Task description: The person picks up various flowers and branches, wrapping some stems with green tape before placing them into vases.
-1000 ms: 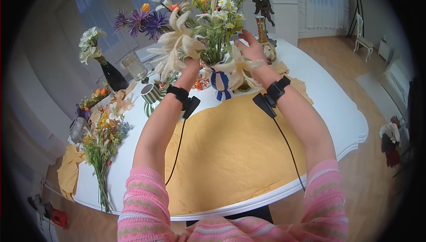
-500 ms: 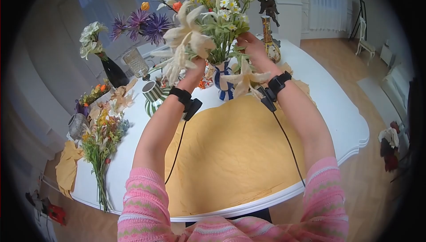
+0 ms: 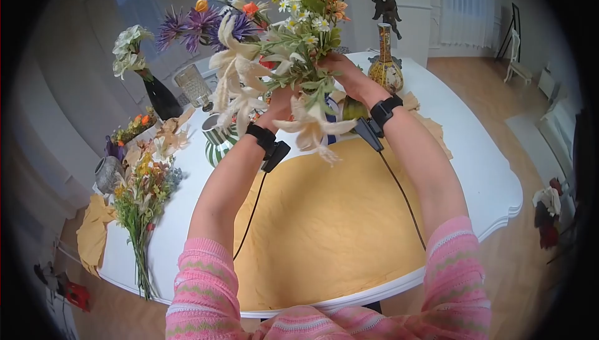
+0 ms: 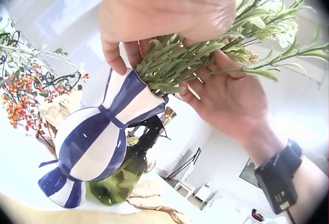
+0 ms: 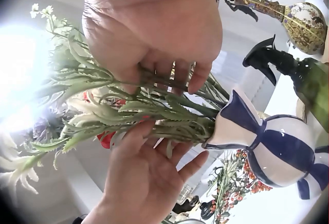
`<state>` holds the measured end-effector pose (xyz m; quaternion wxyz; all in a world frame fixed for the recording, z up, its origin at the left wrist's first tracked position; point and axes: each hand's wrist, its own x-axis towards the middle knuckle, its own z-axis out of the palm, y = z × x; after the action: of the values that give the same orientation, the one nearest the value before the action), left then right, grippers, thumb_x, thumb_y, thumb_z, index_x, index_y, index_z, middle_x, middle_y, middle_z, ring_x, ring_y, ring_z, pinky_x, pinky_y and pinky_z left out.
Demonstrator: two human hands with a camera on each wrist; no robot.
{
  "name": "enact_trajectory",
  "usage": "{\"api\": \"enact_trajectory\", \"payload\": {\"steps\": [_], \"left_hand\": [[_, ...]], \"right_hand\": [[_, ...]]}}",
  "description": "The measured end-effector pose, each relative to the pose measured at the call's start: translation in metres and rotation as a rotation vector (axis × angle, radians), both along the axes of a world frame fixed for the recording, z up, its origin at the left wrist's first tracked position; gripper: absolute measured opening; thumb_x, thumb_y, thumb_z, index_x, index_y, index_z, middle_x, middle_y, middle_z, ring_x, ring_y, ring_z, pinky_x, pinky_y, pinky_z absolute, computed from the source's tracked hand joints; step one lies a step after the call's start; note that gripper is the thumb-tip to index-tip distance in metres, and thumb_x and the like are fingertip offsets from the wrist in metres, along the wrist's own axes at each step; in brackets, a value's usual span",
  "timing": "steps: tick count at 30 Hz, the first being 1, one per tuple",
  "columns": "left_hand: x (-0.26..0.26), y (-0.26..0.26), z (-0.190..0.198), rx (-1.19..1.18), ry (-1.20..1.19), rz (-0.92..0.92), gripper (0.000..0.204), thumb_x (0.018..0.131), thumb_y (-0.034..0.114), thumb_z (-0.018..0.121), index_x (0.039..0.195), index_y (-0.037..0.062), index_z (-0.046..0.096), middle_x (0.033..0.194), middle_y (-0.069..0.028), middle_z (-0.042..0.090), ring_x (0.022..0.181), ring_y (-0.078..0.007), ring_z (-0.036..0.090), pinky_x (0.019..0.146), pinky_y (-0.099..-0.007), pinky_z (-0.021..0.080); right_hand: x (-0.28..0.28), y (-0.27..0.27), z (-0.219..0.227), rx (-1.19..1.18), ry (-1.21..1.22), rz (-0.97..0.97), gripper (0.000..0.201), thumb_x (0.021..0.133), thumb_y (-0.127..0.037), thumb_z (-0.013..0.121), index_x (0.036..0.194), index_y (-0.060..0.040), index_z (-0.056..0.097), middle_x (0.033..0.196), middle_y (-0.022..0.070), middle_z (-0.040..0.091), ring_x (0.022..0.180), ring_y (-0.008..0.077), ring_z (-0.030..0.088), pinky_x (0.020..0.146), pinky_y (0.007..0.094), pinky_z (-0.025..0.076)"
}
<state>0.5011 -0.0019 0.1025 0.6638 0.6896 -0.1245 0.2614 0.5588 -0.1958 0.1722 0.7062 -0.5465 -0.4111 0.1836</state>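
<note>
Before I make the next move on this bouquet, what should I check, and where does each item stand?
1. Stems inside the blue-and-white vase: ok.
2. Left hand on the stems: ok, fingers around them near the rim.
3. Right hand on the stems: ok, fingers curled behind them.
4. Vase clear of the green bottle: ok, close but apart.
5. Water in the vase: cannot tell, walls opaque.

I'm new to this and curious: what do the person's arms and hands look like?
The left hand and right hand are bare. Each wrist wears a black strap carrying a small black box, with a thin black cable trailing from it. The pink knit sleeves, banded in white and green, stop short of the wrists.
</note>
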Motion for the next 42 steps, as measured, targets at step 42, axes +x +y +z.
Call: {"api": "enact_trajectory", "payload": {"steps": [42], "left_hand": [[-0.131, -0.061, 0.012, 0.026, 0.208, 0.395, 0.052, 0.089, 0.032, 0.059, 0.127, -0.0038, 0.051, 0.103, -0.0167, 0.066, 0.092, -0.0228, 0.063, 0.077, -0.0346, 0.049]], "right_hand": [[-0.12, -0.078, -0.088, -0.095, 0.396, -0.209, 0.04, 0.094, -0.021, 0.054, 0.131, -0.005, 0.048, 0.117, 0.007, 0.063, 0.1, 0.0151, 0.061, 0.084, 0.0293, 0.045]]}}
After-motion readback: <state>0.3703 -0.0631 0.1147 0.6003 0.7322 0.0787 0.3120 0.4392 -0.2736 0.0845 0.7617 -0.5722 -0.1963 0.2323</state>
